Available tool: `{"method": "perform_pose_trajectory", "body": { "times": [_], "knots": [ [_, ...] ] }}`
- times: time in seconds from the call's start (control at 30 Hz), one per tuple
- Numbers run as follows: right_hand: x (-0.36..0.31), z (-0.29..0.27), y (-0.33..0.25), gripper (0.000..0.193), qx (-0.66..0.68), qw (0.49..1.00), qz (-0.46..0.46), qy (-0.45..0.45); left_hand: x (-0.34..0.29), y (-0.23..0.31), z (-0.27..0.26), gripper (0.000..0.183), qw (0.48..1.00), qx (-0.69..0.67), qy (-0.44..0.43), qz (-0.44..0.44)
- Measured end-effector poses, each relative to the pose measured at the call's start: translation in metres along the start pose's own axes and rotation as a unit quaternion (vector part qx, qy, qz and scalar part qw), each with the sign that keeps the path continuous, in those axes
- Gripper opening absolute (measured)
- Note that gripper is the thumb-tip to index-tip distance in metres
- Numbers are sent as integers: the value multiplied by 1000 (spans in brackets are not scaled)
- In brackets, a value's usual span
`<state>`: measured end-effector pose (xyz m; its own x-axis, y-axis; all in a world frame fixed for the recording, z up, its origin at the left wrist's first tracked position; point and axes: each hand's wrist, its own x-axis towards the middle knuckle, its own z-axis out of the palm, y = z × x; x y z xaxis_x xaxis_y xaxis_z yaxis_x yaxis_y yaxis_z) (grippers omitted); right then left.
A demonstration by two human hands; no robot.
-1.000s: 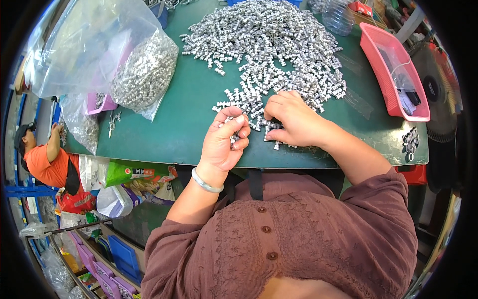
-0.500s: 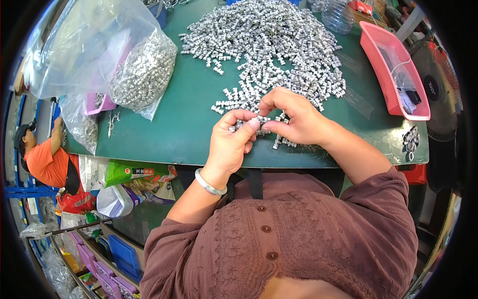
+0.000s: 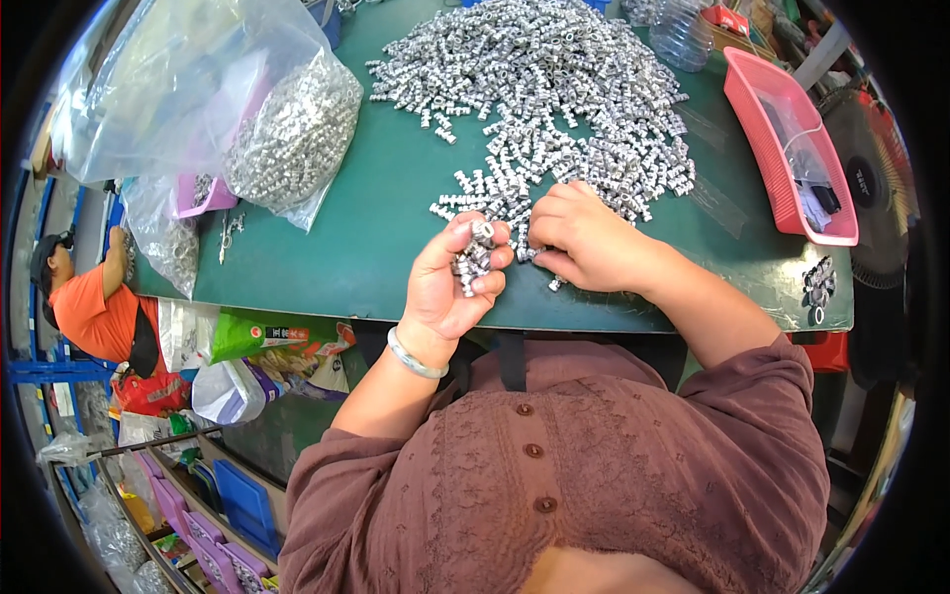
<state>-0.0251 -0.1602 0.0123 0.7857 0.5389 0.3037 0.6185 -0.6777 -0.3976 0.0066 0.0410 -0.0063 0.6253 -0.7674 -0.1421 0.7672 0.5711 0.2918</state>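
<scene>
My left hand (image 3: 450, 277) is turned partly palm up, its fingers curled round several small silvery metal fittings (image 3: 474, 260). Close beside it, my right hand (image 3: 591, 241) reaches down to the near edge of a big heap of the same ribbed fittings (image 3: 534, 74). Its fingers are bent together at the tabletop, and whatever lies between the tips is hidden. A few loose fittings show just under and beside the right fingers.
The green table (image 3: 297, 287) has a clear bag of fittings (image 3: 297, 139) at left and a pink basket (image 3: 787, 148) at right. Small dark-ringed parts (image 3: 817, 287) lie near the right corner. A fan (image 3: 866, 183) stands beyond. A person in orange (image 3: 104, 312) is at far left.
My hands have moved apart from their meeting point. The left hand has rolled open enough to show the fittings in it; the right has dropped to the heap's near edge.
</scene>
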Motion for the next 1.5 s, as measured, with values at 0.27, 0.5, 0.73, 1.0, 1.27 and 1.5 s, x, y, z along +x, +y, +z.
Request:
{"method": "perform_pose_trajectory", "body": {
  "times": [0.27,0.5,0.73,1.0,1.27,1.5],
  "knots": [
    [4,-7,-6,11,156,986,51,38,-7,1,-3,15,988,112,81,65],
    [3,-7,-6,10,323,939,108,50,-7,-13,14,25,959,259,79,87],
    [3,-5,-5,12,395,911,109,44,-2,-15,14,14,948,288,82,105],
    [3,-3,4,13,112,991,8,71,1,-8,-1,14,999,-19,23,-12],
    [8,11,-9,23,-95,994,32,36,1,-7,-6,15,997,-78,-8,-25],
    [4,11,-1,16,-86,992,86,43,-6,-1,0,20,995,11,83,52]
  ]
}}
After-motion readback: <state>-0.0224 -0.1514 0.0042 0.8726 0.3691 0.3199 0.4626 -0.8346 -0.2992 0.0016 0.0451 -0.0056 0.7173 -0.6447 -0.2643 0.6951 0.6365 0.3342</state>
